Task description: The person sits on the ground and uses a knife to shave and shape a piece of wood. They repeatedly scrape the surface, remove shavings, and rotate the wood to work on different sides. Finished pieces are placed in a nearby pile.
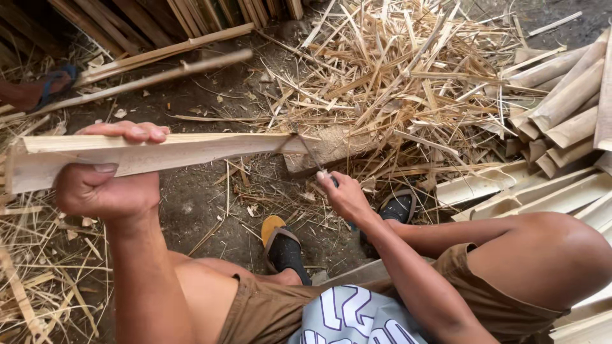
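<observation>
My left hand [105,181] grips a long pale split bamboo piece [166,153] near its left end and holds it level above the dirt ground. The far end of the piece rests on a block [331,150] in the middle of the view. My right hand [344,194] is closed on the handle of a thin dark blade [306,150], whose edge is set into the bamboo at that far end. My knees and brown shorts fill the lower part of the view.
A heap of bamboo shavings and splinters [408,76] lies beyond the block. Split bamboo pieces are stacked at the right [567,108] and lean at the top left [159,54]. Sandals [284,245] sit on the ground. Another person's foot [38,92] shows far left.
</observation>
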